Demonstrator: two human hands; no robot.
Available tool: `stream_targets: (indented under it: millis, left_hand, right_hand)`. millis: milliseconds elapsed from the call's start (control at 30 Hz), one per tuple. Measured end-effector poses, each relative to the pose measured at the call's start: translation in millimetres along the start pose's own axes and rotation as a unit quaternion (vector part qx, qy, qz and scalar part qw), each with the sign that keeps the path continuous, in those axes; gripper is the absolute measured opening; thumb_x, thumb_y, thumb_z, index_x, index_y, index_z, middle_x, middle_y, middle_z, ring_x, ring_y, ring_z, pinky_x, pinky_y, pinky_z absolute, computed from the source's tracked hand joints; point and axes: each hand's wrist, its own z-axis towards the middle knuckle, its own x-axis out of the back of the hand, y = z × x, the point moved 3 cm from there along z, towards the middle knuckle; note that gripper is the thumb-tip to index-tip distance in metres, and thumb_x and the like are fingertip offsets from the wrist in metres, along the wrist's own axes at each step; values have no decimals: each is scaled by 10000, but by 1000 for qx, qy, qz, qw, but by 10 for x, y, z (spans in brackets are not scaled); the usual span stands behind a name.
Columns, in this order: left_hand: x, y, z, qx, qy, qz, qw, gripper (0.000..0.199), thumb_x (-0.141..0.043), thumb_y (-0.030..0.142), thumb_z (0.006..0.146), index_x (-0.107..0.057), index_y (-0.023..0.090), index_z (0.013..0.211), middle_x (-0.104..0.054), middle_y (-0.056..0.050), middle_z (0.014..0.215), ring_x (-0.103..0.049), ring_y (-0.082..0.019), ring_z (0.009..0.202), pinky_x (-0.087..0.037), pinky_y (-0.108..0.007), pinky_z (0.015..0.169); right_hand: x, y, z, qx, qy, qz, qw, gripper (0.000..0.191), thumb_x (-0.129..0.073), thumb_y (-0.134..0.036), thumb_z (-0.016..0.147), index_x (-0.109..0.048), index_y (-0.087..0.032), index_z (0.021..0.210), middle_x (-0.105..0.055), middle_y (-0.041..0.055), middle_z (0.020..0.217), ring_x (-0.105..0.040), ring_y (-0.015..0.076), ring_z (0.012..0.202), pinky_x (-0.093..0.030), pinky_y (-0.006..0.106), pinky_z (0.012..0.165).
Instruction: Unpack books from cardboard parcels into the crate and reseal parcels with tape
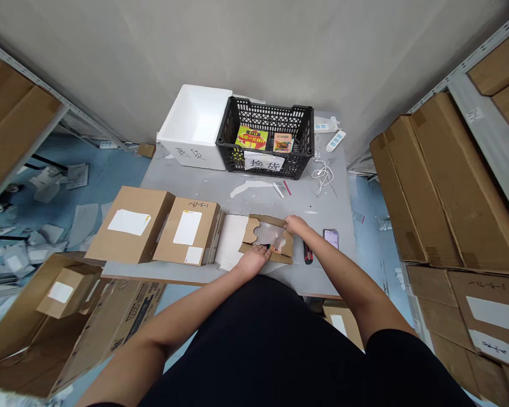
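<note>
A small cardboard box (287, 247) lies with its flaps open near the table's front edge. Inside it is clear plastic wrapping (268, 233), with something orange and dark partly hidden under my fingers. My left hand (254, 261) is closed over the near side of the box, fingertips reaching inside. At the far right corner, my right hand (296, 225) pinches the box's edge. Just right of the box lies a red and black box cutter (307, 254). A white sheet or flat package (231, 240) is to its left.
Two labelled cartons (129, 223) stand on the table's left. At the back are a white foam box (190, 150) and a black crate (265, 164) holding colourful packs. A phone (331, 238) and a white cable (322, 174) lie right. Stacked cartons (424, 181) flank the table.
</note>
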Motion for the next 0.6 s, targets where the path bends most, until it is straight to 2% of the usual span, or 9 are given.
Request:
stream_targets:
  millis: [100,233,300,367,433,467,533,600]
  left_hand:
    - [-50,41,-68,-16,43,-33,998,419,-431,101,934,-500,147,1345,-554,-178,1358,-511,-239,1271,-377,-419,1067]
    - [96,37,-113,-51,87,-148,984,408,-504,302,951,-514,203,1347,-587,-132,1298,-522,-223,1226,-401,-378,1045]
    - [210,-40,-100,-3,111,-193,975,364,-474,362,963,-570,216,1283,-619,-106,1208,-558,-206,1146,-433,-341,998]
    - [317,-165,-57,76,122,-190,971,332,-415,330,980,-616,209,1214,-635,-97,1133,-583,-197,1077,-453,-318,952]
    - [397,-303,12,140,84,-129,978,329,-391,283,971,-652,194,1150,-647,-106,1076,-604,-212,1023,-467,-320,897]
    - [426,-370,52,157,50,-91,982,323,-397,267,959,-669,185,1111,-653,-114,1051,-614,-227,998,-472,-327,863]
    - [469,-486,131,167,-13,-38,985,289,-441,259,927,-700,164,1011,-665,-136,1014,-630,-259,962,-474,-343,810]
    - [504,-570,194,163,-45,-21,985,233,-519,273,885,-710,143,911,-678,-155,985,-641,-283,948,-470,-353,800]
  right_hand:
    - [33,-9,-31,4,6,10,1000,285,-593,-313,889,-722,-232,1129,-733,86,1103,-682,218,979,-459,247,730]
    - [75,-72,-224,33,41,27,998,455,-527,-456,928,-591,-258,1333,-673,74,1256,-630,223,1103,-466,278,833]
    - [72,-137,-386,66,92,31,993,520,-495,-451,951,-488,-241,1426,-592,87,1372,-540,224,1234,-423,304,953]
    - [38,-225,-566,131,174,31,976,482,-471,-394,973,-491,-212,1419,-567,102,1391,-474,218,1287,-353,324,1043]
    - [-50,-314,-722,213,233,21,949,390,-442,-329,988,-581,-188,1325,-621,114,1302,-495,214,1241,-329,335,1058]
    - [-113,-351,-776,249,238,11,939,353,-438,-309,989,-629,-184,1257,-650,118,1238,-519,216,1199,-336,340,1045]
    - [-252,-395,-831,300,199,-21,933,293,-463,-293,978,-697,-185,1118,-692,117,1112,-555,222,1125,-345,352,1024]
    - [-351,-395,-846,321,151,-57,933,255,-499,-290,962,-727,-182,995,-709,112,1000,-581,227,1057,-328,372,1027]
